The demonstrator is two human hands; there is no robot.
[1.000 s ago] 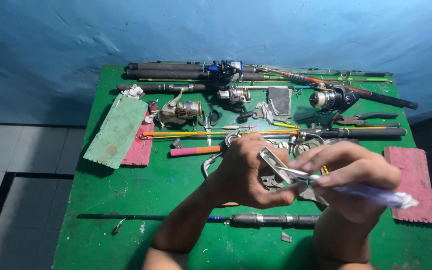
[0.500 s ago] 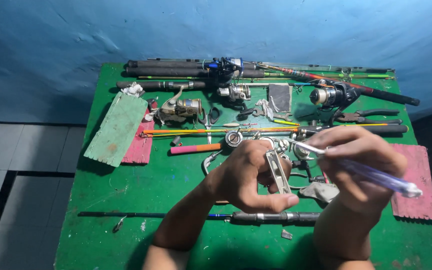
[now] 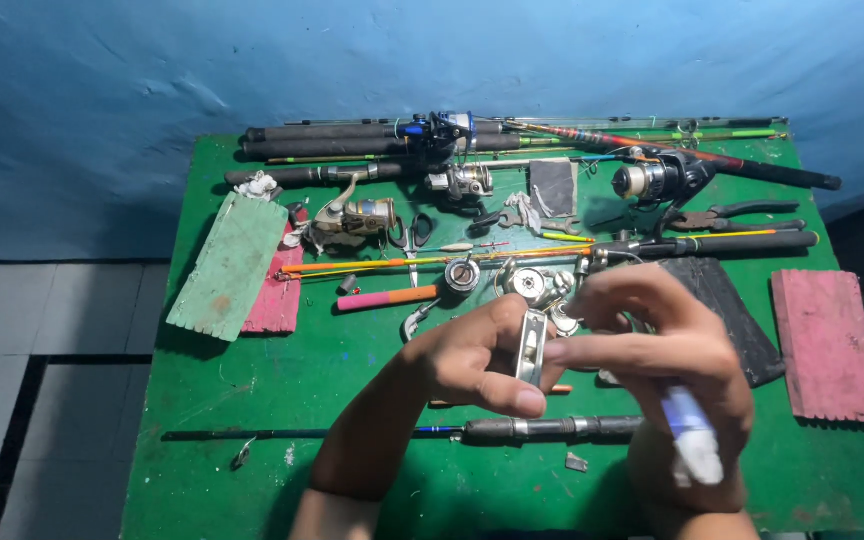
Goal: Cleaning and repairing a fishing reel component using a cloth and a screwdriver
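Gripping a small metal reel part (image 3: 531, 347) above the middle of the green worktop (image 3: 252, 480), the left hand (image 3: 472, 358) steadies it while the right hand (image 3: 667, 350), clasping a white tube (image 3: 694, 450), works at it; accurate, delicate alignment seems needed next.

A narrow, flat silver metal reel part (image 3: 531, 347) stands nearly upright, long axis running twelve to six o'clock, pinched at its lower end and raised above the middle of the table. At about four o'clock from it, a slim white-and-blue plastic tube (image 3: 692, 448), blurred, slants down toward five o'clock, its pale end lowest, well above the table.
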